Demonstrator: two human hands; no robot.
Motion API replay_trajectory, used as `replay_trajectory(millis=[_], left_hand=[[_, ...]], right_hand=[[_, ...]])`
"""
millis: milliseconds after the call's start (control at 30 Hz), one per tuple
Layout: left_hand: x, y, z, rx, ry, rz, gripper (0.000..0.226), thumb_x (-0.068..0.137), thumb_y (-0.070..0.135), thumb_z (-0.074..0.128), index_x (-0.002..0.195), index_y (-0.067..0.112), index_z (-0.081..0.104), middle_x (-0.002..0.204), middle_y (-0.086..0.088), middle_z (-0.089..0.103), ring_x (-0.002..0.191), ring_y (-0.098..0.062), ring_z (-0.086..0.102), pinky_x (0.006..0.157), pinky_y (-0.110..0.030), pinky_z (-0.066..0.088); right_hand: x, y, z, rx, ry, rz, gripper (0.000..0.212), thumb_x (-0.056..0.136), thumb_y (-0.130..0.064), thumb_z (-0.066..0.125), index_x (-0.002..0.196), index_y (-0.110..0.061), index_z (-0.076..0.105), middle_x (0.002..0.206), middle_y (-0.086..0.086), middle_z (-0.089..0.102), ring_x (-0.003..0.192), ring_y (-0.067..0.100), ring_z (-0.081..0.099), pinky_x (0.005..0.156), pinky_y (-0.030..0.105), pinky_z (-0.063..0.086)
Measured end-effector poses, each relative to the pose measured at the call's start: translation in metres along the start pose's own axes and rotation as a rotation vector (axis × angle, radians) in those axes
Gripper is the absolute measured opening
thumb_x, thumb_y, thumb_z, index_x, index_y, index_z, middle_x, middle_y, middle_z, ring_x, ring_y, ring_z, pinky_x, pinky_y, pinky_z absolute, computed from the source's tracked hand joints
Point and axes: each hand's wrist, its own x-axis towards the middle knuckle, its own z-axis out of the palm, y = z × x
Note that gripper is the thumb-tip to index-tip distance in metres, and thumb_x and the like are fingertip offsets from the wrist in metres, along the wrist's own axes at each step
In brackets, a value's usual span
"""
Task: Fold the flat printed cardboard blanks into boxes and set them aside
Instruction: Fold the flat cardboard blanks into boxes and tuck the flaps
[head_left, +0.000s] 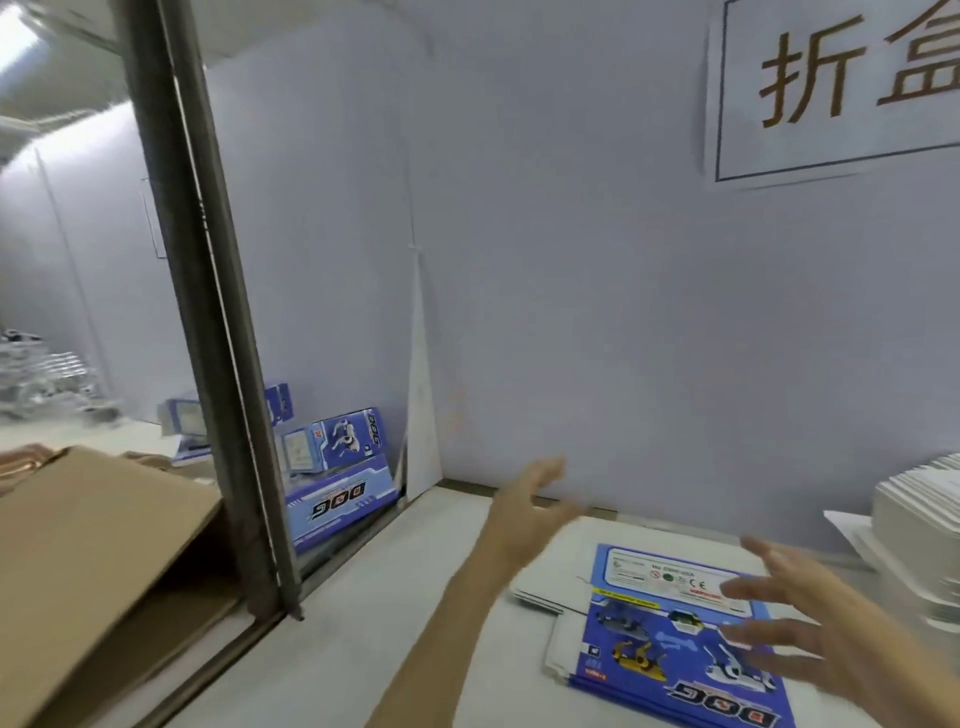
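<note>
The blank (670, 639) lies flat on the table (395, 603) at lower right, blue printed face up. It seems to rest on a few more white-edged blanks. Its long axis runs away from the person, leaning a little left at the far end. The "DOG" lettering is at the near end and reads upside down; the white label panel is at the far end.

The left hand (530, 509) is raised above the table, left of the blank's far end, with the forearm stretched forward. Its fingers are spread and hold nothing. The right hand (810, 623) hovers over the blank's right side, palm down, fingers loosely straight and spread, also holding nothing. Both are motion-blurred, so contact with the blank cannot be told.

Two folded boxes (337, 447) stand stacked at far left against the wall (571, 312), just behind a metal post (208, 312). A brown carton (104, 545) sits left of the post. A stack of white sheets (919, 530) fills the right edge. Bare table lies between the blank and the post.
</note>
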Motion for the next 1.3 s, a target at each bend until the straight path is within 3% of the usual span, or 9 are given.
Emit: replay_trajectory(millis=[133, 300, 533, 633, 800, 1000, 1100, 1200, 1300], left_hand=[[-0.027, -0.031, 0.081, 0.592, -0.73, -0.027, 0.08, 0.082, 0.043, 0.072, 0.148, 0.04, 0.027, 0.161, 0.007, 0.008, 0.149, -0.022, -0.001, 0.118, -0.052, -0.003], [-0.028, -0.027, 0.103, 0.558, -0.803, -0.146, 0.066, 0.085, 0.039, 0.07, 0.144, 0.031, 0.039, 0.149, 0.004, 0.033, 0.136, -0.022, 0.035, 0.109, -0.033, 0.032], [-0.031, -0.017, 0.102, 0.79, -0.878, -0.062, 0.06, 0.088, 0.054, 0.058, 0.142, 0.033, 0.041, 0.146, -0.001, 0.038, 0.13, -0.022, 0.038, 0.101, -0.032, 0.036], [-0.036, 0.002, 0.099, 0.804, -0.737, 0.03, 0.037, 0.098, 0.045, 0.044, 0.125, 0.023, 0.055, 0.127, -0.006, 0.056, 0.114, -0.024, 0.05, 0.089, -0.034, 0.04], [-0.032, 0.028, 0.087, 0.957, -0.127, 0.387, 0.027, 0.104, 0.032, 0.032, 0.119, 0.028, 0.054, 0.113, 0.004, 0.065, 0.1, -0.019, 0.06, 0.073, -0.025, 0.035], [-0.037, 0.044, 0.067, 0.557, 0.104, 0.366, 0.018, 0.092, 0.047, 0.055, 0.101, 0.041, 0.07, 0.091, 0.019, 0.071, 0.078, 0.001, 0.054, 0.06, -0.007, 0.031], [-0.039, 0.056, 0.059, 0.553, 0.319, 0.454, 0.01, 0.091, 0.027, 0.065, 0.094, 0.029, 0.074, 0.073, 0.011, 0.069, 0.059, -0.003, 0.048, 0.051, -0.009, 0.03], [-0.043, 0.074, 0.049, 0.163, 0.542, 0.478, 0.009, 0.092, 0.026, 0.059, 0.084, 0.024, 0.064, 0.062, 0.014, 0.059, 0.057, -0.002, 0.051, 0.053, -0.007, 0.036], [-0.047, 0.087, 0.043, -0.354, 0.497, 0.308, 0.015, 0.087, 0.042, 0.052, 0.09, 0.03, 0.061, 0.084, 0.008, 0.071, 0.078, -0.001, 0.067, 0.055, -0.008, 0.048]], right_hand=[[-0.003, 0.011, 0.002, -0.187, 0.01, -0.003, 0.025, 0.084, -0.03, 0.067, 0.108, -0.024, 0.069, 0.092, 0.007, 0.074, 0.083, 0.032, 0.072, 0.075, 0.041, 0.058], [0.003, 0.02, 0.0, -0.395, 0.044, -0.016, 0.023, 0.093, -0.02, 0.064, 0.115, -0.026, 0.06, 0.101, 0.002, 0.068, 0.091, 0.025, 0.069, 0.082, 0.038, 0.055], [0.004, 0.017, -0.013, -0.536, 0.137, -0.149, 0.021, 0.097, -0.025, 0.057, 0.115, -0.035, 0.053, 0.104, -0.01, 0.064, 0.083, -0.001, 0.065, 0.073, 0.014, 0.049], [0.003, 0.012, -0.021, -0.487, 0.207, -0.216, 0.022, 0.096, -0.018, 0.058, 0.113, -0.034, 0.055, 0.102, -0.011, 0.064, 0.082, -0.003, 0.063, 0.062, 0.008, 0.043], [-0.003, 0.001, -0.028, -0.4, 0.463, -0.47, 0.036, 0.096, -0.01, 0.057, 0.126, -0.028, 0.053, 0.123, -0.008, 0.058, 0.112, 0.009, 0.055, 0.089, 0.021, 0.041], [-0.008, -0.009, -0.035, -0.308, 0.554, -0.58, 0.047, 0.095, -0.008, 0.055, 0.136, -0.031, 0.045, 0.135, -0.01, 0.048, 0.124, 0.01, 0.045, 0.098, 0.028, 0.037], [-0.008, -0.01, -0.033, -0.241, 0.55, -0.531, 0.05, 0.095, -0.006, 0.056, 0.138, -0.028, 0.042, 0.134, -0.004, 0.048, 0.125, 0.015, 0.046, 0.1, 0.03, 0.037], [-0.008, -0.01, -0.032, -0.234, 0.489, -0.496, 0.051, 0.095, -0.009, 0.058, 0.141, -0.023, 0.041, 0.132, 0.001, 0.052, 0.123, 0.017, 0.049, 0.099, 0.03, 0.038], [-0.013, -0.014, -0.028, -0.211, 0.241, -0.401, 0.039, 0.09, -0.028, 0.059, 0.128, -0.019, 0.054, 0.108, -0.005, 0.07, 0.098, 0.006, 0.066, 0.079, 0.015, 0.049]])
